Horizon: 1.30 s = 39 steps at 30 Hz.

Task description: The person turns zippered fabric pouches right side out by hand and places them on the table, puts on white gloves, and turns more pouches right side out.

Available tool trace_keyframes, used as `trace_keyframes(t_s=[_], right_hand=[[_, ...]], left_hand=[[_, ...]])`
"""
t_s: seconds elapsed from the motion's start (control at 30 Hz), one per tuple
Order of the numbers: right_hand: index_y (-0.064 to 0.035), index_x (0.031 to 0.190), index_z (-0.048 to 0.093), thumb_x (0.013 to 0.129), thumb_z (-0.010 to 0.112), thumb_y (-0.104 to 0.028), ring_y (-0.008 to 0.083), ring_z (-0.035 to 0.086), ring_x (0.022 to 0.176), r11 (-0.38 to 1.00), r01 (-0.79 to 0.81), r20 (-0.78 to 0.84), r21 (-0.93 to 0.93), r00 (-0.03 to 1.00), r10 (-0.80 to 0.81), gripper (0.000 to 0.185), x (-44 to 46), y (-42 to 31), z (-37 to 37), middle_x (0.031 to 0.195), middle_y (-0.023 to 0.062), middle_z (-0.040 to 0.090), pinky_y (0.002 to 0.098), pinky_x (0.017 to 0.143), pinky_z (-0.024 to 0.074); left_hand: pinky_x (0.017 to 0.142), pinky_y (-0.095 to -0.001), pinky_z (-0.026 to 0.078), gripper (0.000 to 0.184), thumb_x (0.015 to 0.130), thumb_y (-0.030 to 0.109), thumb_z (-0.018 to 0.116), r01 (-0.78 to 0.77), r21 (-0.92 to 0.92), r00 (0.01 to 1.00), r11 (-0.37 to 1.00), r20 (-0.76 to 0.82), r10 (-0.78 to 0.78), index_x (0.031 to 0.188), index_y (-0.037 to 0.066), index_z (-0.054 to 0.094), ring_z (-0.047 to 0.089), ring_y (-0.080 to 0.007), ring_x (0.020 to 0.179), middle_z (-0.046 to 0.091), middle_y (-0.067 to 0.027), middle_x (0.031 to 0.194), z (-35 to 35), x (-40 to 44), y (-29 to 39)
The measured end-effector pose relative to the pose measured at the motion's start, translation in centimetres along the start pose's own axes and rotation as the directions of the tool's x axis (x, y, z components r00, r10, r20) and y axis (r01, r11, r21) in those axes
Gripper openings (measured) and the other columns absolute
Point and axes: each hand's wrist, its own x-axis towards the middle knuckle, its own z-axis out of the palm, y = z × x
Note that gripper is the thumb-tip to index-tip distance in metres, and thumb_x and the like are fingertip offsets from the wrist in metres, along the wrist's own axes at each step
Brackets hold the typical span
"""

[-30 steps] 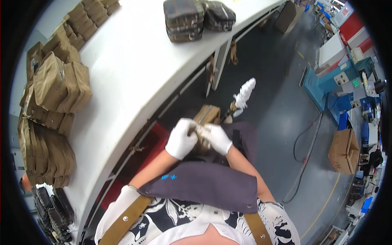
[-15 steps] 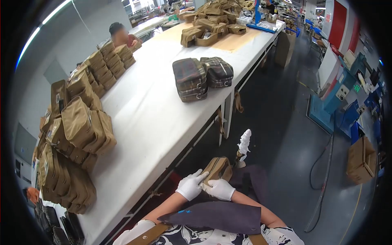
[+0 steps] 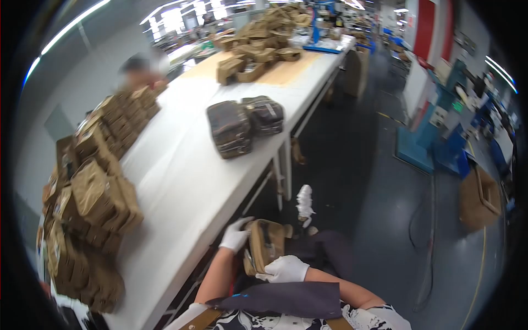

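A tan zippered fabric bag (image 3: 266, 241) is held upright and slightly tilted in front of my lap, beside the table's edge. My left hand (image 3: 235, 236), in a white glove, grips its upper left side, the fingertips partly hidden behind the bag. The gloved right hand (image 3: 287, 269) is closed on the lower right corner. Just beyond the bag stands a post topped with a bunched white wrapping (image 3: 304, 204). A dark apron (image 3: 280, 297) covers my front.
The long white table (image 3: 170, 181) runs along my left. On it are two plaid bags (image 3: 228, 129), stacked tan bags (image 3: 99, 192) and a far heap of tan bags (image 3: 264, 38). A person (image 3: 140, 74) is across it. Right: blue machine (image 3: 418, 143), cardboard box (image 3: 478, 201).
The tan bag has been turned more upright. My hands have moved apart, the left to its upper side and the right to its lower corner. The whole view has shifted.
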Motion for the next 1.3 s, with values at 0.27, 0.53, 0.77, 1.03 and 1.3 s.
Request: trace_keyframes(t_s=[0.27, 0.53, 0.77, 1.03, 1.3], right_hand=[[-0.0092, 0.1, 0.062, 0.088, 0.056, -0.045, 0.0366, 0.065, 0.093, 0.941, -0.304, 0.248, 0.146, 0.932, 0.263, 0.038, -3.2, 3.5, 0.0, 0.097, 0.0171, 0.068, 0.045, 0.08, 0.0511], [0.0011, 0.103, 0.052, 0.083, 0.063, -0.03, 0.0423, 0.066, 0.084, 0.82, -0.439, -0.261, 0.368, 0.797, 0.544, 0.039, 0.1, -0.7, -3.3, 0.091, 0.0273, 0.065, 0.0505, 0.073, 0.0504], [-0.0004, 0.105, 0.051, 0.082, 0.053, -0.017, 0.0407, 0.066, 0.075, 0.841, -0.414, -0.385, 0.348, 0.755, 0.531, 0.028, 0.4, -0.1, -0.4, 0.08, 0.0243, 0.066, 0.0494, 0.068, 0.0511], [-0.0082, 0.106, 0.059, 0.084, 0.058, -0.021, 0.0407, 0.064, 0.08, 0.852, -0.272, -0.226, 0.447, 0.887, 0.402, 0.026, -3.6, 3.1, -0.5, 0.08, 0.0206, 0.065, 0.0497, 0.071, 0.0472], [0.0013, 0.133, 0.04, 0.076, 0.071, -0.019, 0.0377, 0.06, 0.099, 0.906, -0.223, -0.648, 0.361, 0.638, 0.416, 0.068, -1.6, -0.9, -3.4, 0.109, 0.0207, 0.058, 0.0436, 0.091, 0.0457]], left_hand=[[0.095, -0.0295, 0.048, 0.043, 0.081, -0.013, 0.048, -0.274, 0.059, 0.946, 0.96, -0.16, 0.28, 0.121, -0.003, 0.061, 0.064, -0.019, 0.106, 0.068, -0.0165, 0.112, 1.7, -4.2, 3.6], [0.086, -0.0383, 0.053, 0.036, 0.078, -0.007, 0.06, -0.382, 0.357, 0.884, 0.852, -0.128, 0.45, 0.113, 0.001, 0.062, 0.066, -0.0357, 0.101, 0.066, -0.0206, 0.111, 3.9, -7.3, 7.6], [0.085, -0.043, 0.052, 0.051, 0.077, -0.01, 0.052, -0.327, 0.288, 0.912, 0.9, -0.154, 0.38, 0.126, 0.002, 0.049, 0.065, -0.0414, 0.102, 0.065, -0.0251, 0.111, 5.6, -8.3, 6.4], [0.085, -0.0459, 0.048, 0.059, 0.083, -0.001, 0.052, -0.065, 0.578, 0.987, 0.813, -0.08, 0.136, 0.14, 0.013, 0.046, 0.063, -0.0406, 0.096, 0.064, -0.0256, 0.11, 0.4, -7.5, 4.0], [0.102, -0.0412, 0.039, 0.03, 0.087, -0.002, 0.059, -0.442, 0.28, 0.855, 0.852, -0.157, 0.495, 0.117, -0.005, 0.053, 0.051, -0.0335, 0.115, 0.051, -0.0176, 0.124, 5.7, -8.4, 5.8]])
